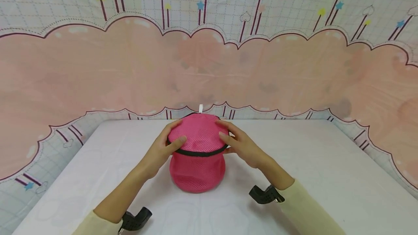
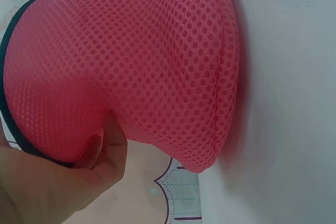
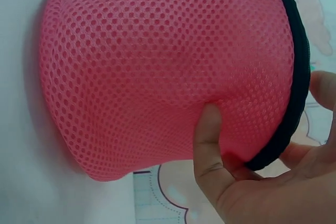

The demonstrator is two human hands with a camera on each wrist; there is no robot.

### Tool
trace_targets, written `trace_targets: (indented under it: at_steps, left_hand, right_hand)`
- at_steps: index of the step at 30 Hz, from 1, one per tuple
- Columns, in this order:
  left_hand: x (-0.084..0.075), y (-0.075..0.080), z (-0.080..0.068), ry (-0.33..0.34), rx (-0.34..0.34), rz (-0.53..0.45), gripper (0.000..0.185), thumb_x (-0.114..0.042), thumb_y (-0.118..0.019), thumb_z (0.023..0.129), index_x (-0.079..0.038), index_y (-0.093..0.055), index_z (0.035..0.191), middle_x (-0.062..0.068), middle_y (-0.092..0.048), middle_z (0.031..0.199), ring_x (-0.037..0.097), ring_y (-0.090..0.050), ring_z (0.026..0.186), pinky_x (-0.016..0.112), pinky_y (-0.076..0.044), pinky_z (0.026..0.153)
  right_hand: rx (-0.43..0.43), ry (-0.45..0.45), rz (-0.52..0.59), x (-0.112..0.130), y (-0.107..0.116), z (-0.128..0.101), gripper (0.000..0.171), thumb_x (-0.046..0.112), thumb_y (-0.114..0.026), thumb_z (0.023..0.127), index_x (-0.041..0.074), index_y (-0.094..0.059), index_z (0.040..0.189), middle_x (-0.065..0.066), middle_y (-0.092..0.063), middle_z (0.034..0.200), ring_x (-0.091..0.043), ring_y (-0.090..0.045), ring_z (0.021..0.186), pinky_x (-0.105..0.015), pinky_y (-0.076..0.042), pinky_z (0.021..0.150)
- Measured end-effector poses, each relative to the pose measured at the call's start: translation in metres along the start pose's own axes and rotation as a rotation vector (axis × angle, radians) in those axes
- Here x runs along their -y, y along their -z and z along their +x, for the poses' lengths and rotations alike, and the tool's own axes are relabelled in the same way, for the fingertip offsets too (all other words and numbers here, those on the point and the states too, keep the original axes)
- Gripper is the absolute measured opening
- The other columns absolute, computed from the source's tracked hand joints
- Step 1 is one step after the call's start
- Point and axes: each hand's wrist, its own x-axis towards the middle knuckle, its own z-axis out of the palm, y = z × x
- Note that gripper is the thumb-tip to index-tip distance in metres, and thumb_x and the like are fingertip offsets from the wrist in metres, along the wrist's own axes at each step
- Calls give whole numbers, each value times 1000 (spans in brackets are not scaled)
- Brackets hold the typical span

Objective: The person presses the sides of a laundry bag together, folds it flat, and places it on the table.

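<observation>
A pink mesh bag point(image 1: 197, 155) stands upright on the white table point(image 1: 326, 169), at the centre of the head view, its long axis vertical and its domed lid edged by a black band point(image 1: 199, 153). The left hand point(image 1: 164, 148) clasps the upper part from 9 o'clock, the right hand point(image 1: 241, 145) from 3 o'clock; both sit equally near, level with the band. In each wrist view the thumb point(image 3: 209, 150) presses into the mesh just below the band, denting the wall, while the other fingers curl over the lid. A small white tab point(image 1: 200, 108) rises at 12 o'clock on the lid. The contents are hidden by the mesh. Whether the band carries a zip, and whether it is closed, cannot be made out.
</observation>
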Motion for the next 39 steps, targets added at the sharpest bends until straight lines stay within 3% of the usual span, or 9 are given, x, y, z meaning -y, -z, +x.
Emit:
trace_targets:
  at_steps: [13, 20, 30, 39]
  left_hand:
    - [2, 0, -2, 60, 26, -10, 71, -28, -66, 88, -20, -29, 149, 13, -28, 148, 35, -32, 131, 47, -42, 98]
    - [4, 0, -1, 77, 51, -30, 74, -28, -67, 87, -21, -27, 149, 12, -26, 148, 35, -30, 132, 47, -40, 100]
    - [2, -2, -3, 127, 103, -35, 79, -31, -70, 85, -29, -24, 149, 8, -30, 145, 33, -36, 128, 44, -43, 96]
    - [2, -2, -3, 149, 121, -45, 81, -29, -71, 85, -31, -22, 149, 11, -29, 144, 35, -37, 127, 44, -47, 92]
  right_hand:
    - [24, 37, 2, -4, -8, 0, 54, 17, -55, 98, 13, -35, 147, -10, -31, 148, -33, -44, 124, -42, -50, 89]
    - [23, 45, 6, -7, -11, 0, 54, 18, -55, 97, 15, -35, 147, -9, -31, 149, -33, -42, 127, -42, -48, 92]
    - [11, 13, 111, -12, -18, 0, 57, 15, -54, 96, 16, -31, 149, -10, -26, 150, -33, -36, 130, -44, -45, 96]
    - [18, 6, 82, -14, -19, 0, 61, 17, -55, 95, 21, -29, 150, -7, -22, 152, -32, -33, 132, -44, -43, 98]
